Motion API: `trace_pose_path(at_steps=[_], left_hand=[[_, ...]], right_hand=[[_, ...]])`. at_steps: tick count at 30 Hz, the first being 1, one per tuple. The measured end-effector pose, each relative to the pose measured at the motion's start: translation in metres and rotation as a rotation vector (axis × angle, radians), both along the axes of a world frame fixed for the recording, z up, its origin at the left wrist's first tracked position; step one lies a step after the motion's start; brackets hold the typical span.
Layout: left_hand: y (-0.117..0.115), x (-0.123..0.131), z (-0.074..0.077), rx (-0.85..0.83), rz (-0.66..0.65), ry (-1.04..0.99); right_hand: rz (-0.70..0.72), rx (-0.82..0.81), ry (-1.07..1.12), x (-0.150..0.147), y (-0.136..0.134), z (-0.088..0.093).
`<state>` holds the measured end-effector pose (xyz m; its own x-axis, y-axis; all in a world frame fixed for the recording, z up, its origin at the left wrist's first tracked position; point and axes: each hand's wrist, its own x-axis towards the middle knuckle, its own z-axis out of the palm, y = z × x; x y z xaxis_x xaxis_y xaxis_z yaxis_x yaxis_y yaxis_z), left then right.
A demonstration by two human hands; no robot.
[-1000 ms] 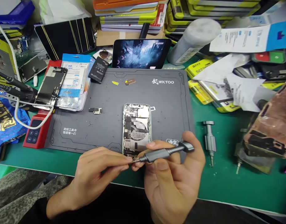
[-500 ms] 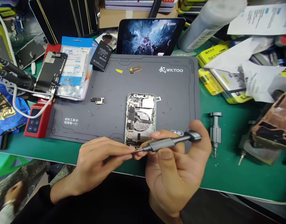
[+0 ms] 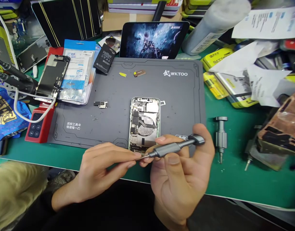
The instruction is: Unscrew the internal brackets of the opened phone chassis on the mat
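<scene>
My right hand (image 3: 183, 183) grips a grey screwdriver (image 3: 167, 149), its tip pointing left and its cap resting against a finger. The fingertips of my left hand (image 3: 101, 165) are pinched together at the screwdriver's tip; whether they hold the bit or some tiny piece I cannot make out. Just beyond both hands lies an opened phone (image 3: 151, 128) with its insides showing, its near end partly behind my fingers. A small SIM tray (image 3: 163, 103) sticks out from its right side.
The phone lies on a grey work mat (image 3: 113, 122). To its left are a small metal-and-black part (image 3: 100, 104) and loose screws (image 3: 95, 119). Farther back stand a battery (image 3: 105, 59) and a tablet (image 3: 153, 40). A second screwdriver (image 3: 221, 136) lies at right, a detached screen (image 3: 52, 75) at left.
The screwdriver's tip has drawn slightly away from my left fingertips, showing more of its shaft. At lower left, another person's hand has gone and light-coloured cloth shows there. The tablet's picture has changed.
</scene>
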<state>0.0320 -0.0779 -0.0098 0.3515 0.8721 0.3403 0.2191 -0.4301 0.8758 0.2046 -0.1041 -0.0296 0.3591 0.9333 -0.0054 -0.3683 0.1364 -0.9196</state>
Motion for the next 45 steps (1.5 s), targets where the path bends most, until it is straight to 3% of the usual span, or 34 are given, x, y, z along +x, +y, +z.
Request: trace_pose_path(at_steps=[30, 45], left_hand=[[-0.0011, -0.0001, -0.004, 0.003, -0.023, 0.0], [0.0032, 0.0024, -0.003, 0.058, 0.012, -0.005]], right_hand=[[0.037, -0.011, 0.054, 0.0012, 0.0018, 0.0029], [0.052, -0.016, -0.042, 0.003, 0.0005, 0.0002]])
